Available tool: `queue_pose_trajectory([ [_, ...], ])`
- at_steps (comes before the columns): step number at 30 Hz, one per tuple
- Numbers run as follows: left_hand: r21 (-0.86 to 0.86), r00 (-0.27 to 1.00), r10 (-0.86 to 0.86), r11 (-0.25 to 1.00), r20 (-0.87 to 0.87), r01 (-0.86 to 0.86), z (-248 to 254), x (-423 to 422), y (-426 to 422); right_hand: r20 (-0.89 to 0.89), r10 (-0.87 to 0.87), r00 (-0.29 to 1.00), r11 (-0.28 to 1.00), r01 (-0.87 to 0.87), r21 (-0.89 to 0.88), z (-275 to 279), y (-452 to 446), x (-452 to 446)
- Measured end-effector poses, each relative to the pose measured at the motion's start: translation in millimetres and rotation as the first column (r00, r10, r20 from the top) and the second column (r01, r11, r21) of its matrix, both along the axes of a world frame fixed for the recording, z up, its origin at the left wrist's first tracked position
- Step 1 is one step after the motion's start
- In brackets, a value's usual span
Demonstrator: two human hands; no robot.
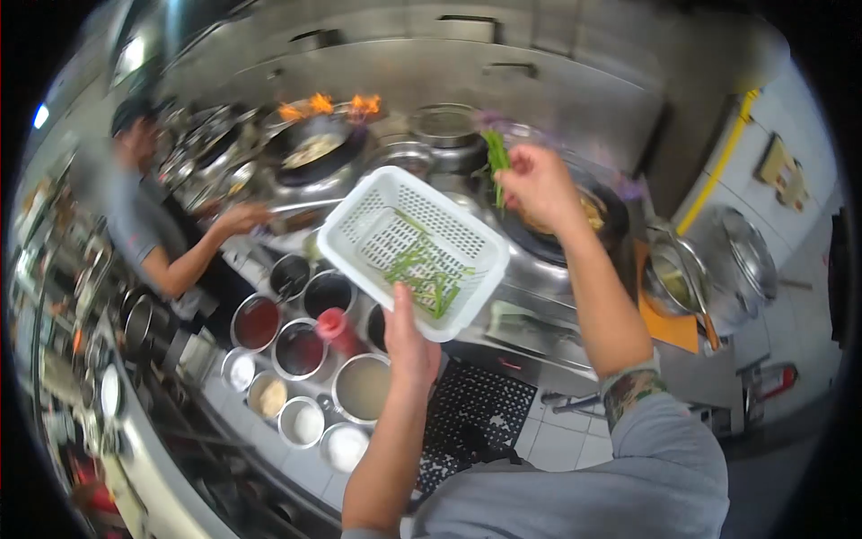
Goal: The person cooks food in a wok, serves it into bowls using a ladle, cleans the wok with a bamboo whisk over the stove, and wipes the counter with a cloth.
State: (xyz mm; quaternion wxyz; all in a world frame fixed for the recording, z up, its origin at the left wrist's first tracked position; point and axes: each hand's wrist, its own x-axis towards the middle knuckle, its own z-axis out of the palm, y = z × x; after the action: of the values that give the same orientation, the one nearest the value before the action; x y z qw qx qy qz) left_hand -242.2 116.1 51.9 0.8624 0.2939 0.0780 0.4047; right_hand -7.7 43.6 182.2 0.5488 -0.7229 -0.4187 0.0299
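Observation:
My left hand (411, 340) grips the near rim of a white perforated plastic basket (355, 211), thumb over the edge. Cut green scallion pieces (440, 286) lie along the basket's lower side, and the basket is tilted. Raised to the right, my right hand (536, 184) pinches a small bunch of scallions (495, 160). Below and behind that hand sits a dark wok (615, 220) with brownish food (591, 211) in it, partly hidden by my hand and forearm.
At the left, a co-worker (166, 207) holds a handle by a flaming wok (310, 148). Sauce and seasoning pots (301, 346) and a red squeeze bottle (334, 328) stand below the basket. A metal strainer pot (673, 274) is at right; a black perforated mat (476, 409) covers the floor.

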Motion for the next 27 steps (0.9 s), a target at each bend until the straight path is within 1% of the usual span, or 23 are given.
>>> queue_pose_trajectory([
  [1, -0.002, 1.0, -0.018, 1.0, 0.001, 0.018, 1.7, 18.1, -7.3, 0.12, -0.088, 0.989, 0.993, 0.096, -0.064, 7.6, -17.3, 42.3],
  [2, -0.018, 0.999, -0.033, 0.999, 0.01, 0.033, 4.8, 0.2, 0.6, 0.156, -0.147, 0.977, 0.965, 0.177, -0.196, 7.9, -10.1, 61.8],
  [3, -0.03, 0.999, -0.042, 0.999, -0.02, 0.041, 13.2, 1.9, -5.8, 0.38, -0.173, 0.909, 0.91, 0.294, -0.291, -4.7, -13.8, 115.1],
  [4, -0.031, 0.998, -0.039, 0.999, -0.046, 0.038, 13.8, 9.3, -8.6, 0.424, -0.239, 0.873, 0.867, 0.389, -0.312, -10.2, -21.0, 149.4],
  [5, 0.009, 0.998, -0.011, 1.0, -0.06, 0.012, 17.3, 12.6, -11.7, 0.469, -0.292, 0.834, 0.818, 0.472, -0.329, -16.4, -25.9, 177.6],
  [6, 0.042, 0.998, 0.019, 0.999, -0.067, -0.016, 19.1, -0.4, -8.3, 0.521, -0.332, 0.786, 0.761, 0.55, -0.345, -18.2, -24.7, 189.2],
  [9, 0.084, 0.954, 0.201, 0.979, -0.221, -0.187, 7.6, -57.2, 13.8, 0.558, -0.408, 0.723, 0.694, 0.642, -0.325, -17.9, -35.6, 232.5],
  [10, 0.068, 0.93, 0.269, 0.963, -0.251, -0.261, 7.1, -80.4, 19.5, 0.578, -0.404, 0.709, 0.681, 0.655, -0.328, -19.3, -39.1, 247.6],
  [12, -0.019, 0.841, 0.422, 0.891, -0.34, -0.454, 16.7, -129.6, 28.2, 0.62, -0.392, 0.68, 0.653, 0.68, -0.333, -26.0, -47.9, 273.6],
  [14, 0.007, 0.734, 0.585, 0.784, -0.346, -0.621, 2.6, -194.8, 45.9, 0.641, -0.324, 0.696, 0.65, 0.656, -0.384, -43.6, -55.2, 287.9],
  [15, 0.03, 0.682, 0.639, 0.737, -0.355, -0.675, 3.0, -219.3, 47.8, 0.651, -0.289, 0.702, 0.645, 0.645, -0.41, -51.0, -60.8, 293.1],
  [16, 0.052, 0.624, 0.693, 0.683, -0.361, -0.729, 6.9, -242.0, 47.5, 0.664, -0.327, 0.672, 0.646, 0.672, -0.362, -54.2, -65.9, 298.8],
  [18, -0.14, 0.611, 0.724, 0.602, -0.321, -0.786, 16.5, -284.7, 46.3, 0.684, -0.395, 0.614, 0.652, 0.711, -0.262, -57.7, -66.8, 305.6],
  [20, -0.152, 0.57, 0.765, 0.552, -0.299, -0.82, -1.2, -346.8, 55.4, 0.66, -0.367, 0.656, 0.834, 0.545, -0.079, -54.0, -75.8, 261.5],
  [21, -0.165, 0.55, 0.787, 0.525, -0.279, -0.835, -16.7, -384.7, 61.6, 0.199, -0.245, 0.949, 0.948, 0.277, -0.154, -43.6, -78.6, 212.1],
  [22, -0.179, 0.536, 0.802, 0.505, -0.265, -0.844, -37.1, -425.9, 68.3, 0.06, -0.18, 0.982, 0.979, 0.184, -0.083, -43.1, -76.0, 146.6],
  [23, -0.191, 0.524, 0.814, 0.489, -0.252, -0.851, -59.9, -469.3, 75.0, -0.011, -0.072, 0.997, 0.997, 0.072, 0.0, -55.9, -73.2, 91.9],
  [24, -0.19, 0.505, 0.828, 0.47, -0.243, -0.862, -82.5, -511.7, 82.9, -0.258, 0.071, 0.964, 0.985, -0.108, -0.133, -64.6, -78.6, 42.8],
  [25, -0.166, 0.504, 0.826, 0.476, -0.254, -0.864, -111.9, -557.2, 91.8, -0.295, 0.205, 0.933, 0.954, -0.258, -0.154, -95.9, -79.6, 3.9],
  [26, -0.177, 0.475, 0.833, 0.441, -0.282, -0.88, -135.1, -591.5, 100.8, -0.388, 0.286, 0.876, 0.891, -0.392, -0.227, -127.9, -76.1, -30.6],
  [27, -0.174, 0.434, 0.824, 0.398, -0.364, -0.901, -144.1, -613.8, 106.6, -0.506, 0.267, 0.82, 0.839, -0.456, -0.296, -167.0, -74.7, -64.0],
])
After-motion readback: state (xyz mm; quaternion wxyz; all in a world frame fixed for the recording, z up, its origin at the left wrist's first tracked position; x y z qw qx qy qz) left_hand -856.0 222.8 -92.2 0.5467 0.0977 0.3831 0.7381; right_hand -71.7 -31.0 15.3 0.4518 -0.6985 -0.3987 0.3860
